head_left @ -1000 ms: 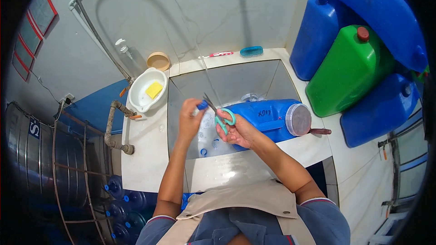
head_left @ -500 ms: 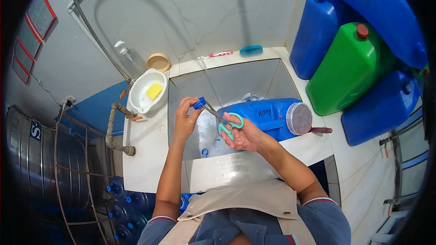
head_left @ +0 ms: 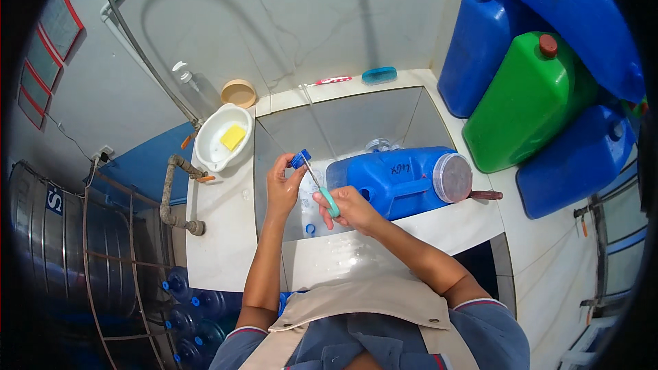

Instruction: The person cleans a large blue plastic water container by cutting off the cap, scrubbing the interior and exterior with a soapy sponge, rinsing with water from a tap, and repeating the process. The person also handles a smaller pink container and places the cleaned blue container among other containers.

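Note:
My left hand pinches a small blue cap over the tiled sink. My right hand grips scissors with teal handles, their blades reaching up to the cap. Just right of my hands a large blue jug lies on its side in the sink, with a clear round lid at its end. Behind and below my hands are translucent white items and small blue rings.
A white basin with a yellow sponge, a pump bottle, a tan round container and a teal brush edge the sink. Blue and green jerrycans crowd the right. Pipes and water bottles occupy the left.
My right hand has moved down and left and turned with the scissors, so their handles appear edge-on. My left hand and the cap have shifted slightly; the blades now meet the cap.

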The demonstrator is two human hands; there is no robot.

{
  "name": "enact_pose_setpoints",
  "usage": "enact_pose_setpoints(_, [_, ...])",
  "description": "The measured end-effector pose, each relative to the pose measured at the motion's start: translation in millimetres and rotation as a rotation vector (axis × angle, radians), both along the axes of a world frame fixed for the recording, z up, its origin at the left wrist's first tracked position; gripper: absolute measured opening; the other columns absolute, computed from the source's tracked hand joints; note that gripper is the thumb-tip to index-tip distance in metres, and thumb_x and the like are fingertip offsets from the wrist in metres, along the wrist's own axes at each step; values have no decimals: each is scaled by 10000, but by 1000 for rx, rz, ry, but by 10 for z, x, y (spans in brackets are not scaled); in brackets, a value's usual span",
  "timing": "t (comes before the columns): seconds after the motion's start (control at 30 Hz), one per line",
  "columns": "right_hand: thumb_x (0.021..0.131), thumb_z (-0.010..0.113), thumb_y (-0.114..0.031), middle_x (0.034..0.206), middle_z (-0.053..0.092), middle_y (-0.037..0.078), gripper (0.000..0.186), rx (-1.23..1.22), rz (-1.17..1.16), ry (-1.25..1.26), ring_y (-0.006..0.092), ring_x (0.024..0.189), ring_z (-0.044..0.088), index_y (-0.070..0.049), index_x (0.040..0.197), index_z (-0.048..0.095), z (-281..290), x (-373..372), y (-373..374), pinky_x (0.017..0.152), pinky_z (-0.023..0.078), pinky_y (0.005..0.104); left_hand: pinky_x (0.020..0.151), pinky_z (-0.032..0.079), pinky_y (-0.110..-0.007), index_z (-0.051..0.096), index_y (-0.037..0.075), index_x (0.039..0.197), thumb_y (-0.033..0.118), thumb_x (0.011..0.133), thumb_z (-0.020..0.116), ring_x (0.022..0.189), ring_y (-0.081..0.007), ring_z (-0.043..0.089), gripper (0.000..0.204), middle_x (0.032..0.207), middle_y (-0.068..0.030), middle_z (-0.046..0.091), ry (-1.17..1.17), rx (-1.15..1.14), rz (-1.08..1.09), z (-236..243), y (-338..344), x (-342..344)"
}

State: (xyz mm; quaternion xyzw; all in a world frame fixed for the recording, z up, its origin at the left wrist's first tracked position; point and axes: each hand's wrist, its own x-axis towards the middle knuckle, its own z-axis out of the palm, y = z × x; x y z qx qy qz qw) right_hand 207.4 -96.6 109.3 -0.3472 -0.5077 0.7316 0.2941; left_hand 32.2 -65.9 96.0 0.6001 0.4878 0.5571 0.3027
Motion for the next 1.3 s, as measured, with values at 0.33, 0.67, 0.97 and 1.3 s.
enact_pose_setpoints(0.33, [861,649,-375,648,585,29,347,262,-178,-190,87,560,504,-52,772,558,49,141,285,515,393,243,795,421,-295,617,14,913,73,768,687,862,-194,539,171,865,-79,586,220,-14,18,-55,-65,21])
enact_pose_setpoints(0.67, [795,665,-109,739,602,139,265,710,-413,-277,203,597,566,12,954,491,152,-14,461,564,455,332,768,415,-313,624,17,883,76,751,697,868,-216,516,162,847,-88,568,285,97,-67,178,-138,115])
enact_pose_setpoints(0.97, [812,624,-99,736,592,149,165,781,-435,-492,240,650,589,-1,900,523,5,30,815,632,476,328,811,427,-248,576,55,1050,117,808,701,882,-117,545,280,952,-23,608,-556,-141,-184,135,-28,26])
enact_pose_setpoints(1.3, [850,559,-370,908,646,251,388,584,-443,-1286,415,870,620,-3,965,611,-408,2248,1526,766,484,477,714,489,-280,604,-11,1049,188,860,651,836,-146,598,278,950,-98,619,-14,-342,498,-987,-273,-1635])
